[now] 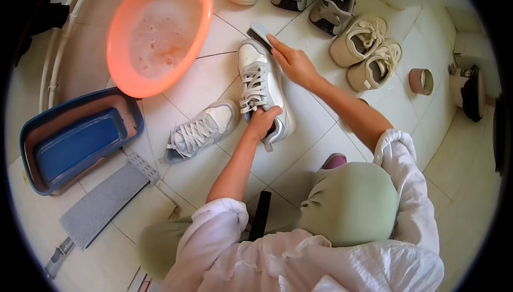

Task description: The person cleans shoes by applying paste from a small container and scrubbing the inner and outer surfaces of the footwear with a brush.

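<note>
The white sneaker (272,86) stands on the tiled floor (315,126), ahead of the person at 12 o'clock. Its long axis runs from a toe just short of 12 to a heel between 5 and 6. The left hand (263,122) is at the heel end, fingers hooked into the collar and thumb outside, holding it. The right hand (295,65) is nearer the toe, closed around a scrub brush (262,31). The brush slants over the toe's 1 o'clock edge with its dark bristles facing the shoe; whether they press on it is hard to tell.

The sneaker has smooth white panels, grey trim and flat pale laces over a thick sole. Its laced mate (203,129) lies at 9 o'clock from the left hand, toe towards 2. The glossy orange plastic basin (140,89), oval in this view, sits at 10 o'clock from the held shoe, cloudy, foamy liquid inside. At 8 o'clock are a rectangular blue tub (80,145) and a flat, fuzzy grey mop head (107,204).
</note>
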Action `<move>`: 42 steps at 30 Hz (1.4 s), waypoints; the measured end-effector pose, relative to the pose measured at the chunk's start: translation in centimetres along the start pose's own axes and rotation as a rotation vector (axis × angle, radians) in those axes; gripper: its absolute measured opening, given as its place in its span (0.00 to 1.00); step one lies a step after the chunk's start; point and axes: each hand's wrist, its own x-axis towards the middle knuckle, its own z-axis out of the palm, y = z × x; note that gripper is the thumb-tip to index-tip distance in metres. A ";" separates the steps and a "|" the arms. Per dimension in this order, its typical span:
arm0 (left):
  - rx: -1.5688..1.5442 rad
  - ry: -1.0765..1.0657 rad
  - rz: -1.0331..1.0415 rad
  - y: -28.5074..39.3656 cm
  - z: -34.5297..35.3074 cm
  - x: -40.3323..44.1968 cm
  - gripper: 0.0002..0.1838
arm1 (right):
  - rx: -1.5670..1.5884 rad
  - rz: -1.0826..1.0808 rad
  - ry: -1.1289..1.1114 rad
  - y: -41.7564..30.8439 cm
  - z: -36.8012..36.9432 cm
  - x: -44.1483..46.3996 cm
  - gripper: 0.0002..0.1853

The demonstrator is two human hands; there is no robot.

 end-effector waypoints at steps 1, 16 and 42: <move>-0.007 0.000 0.008 0.1 -0.1 0.3 0.22 | -0.079 0.071 -0.072 -0.7 -0.7 -1.6 0.22; 0.715 -0.068 0.267 0.1 0.0 -0.4 0.38 | -0.363 -0.343 -0.046 3.4 0.8 -10.5 0.27; -1.214 0.159 0.197 -2.4 5.6 1.1 0.19 | -0.773 -0.150 -0.126 -0.9 -4.0 -3.1 0.21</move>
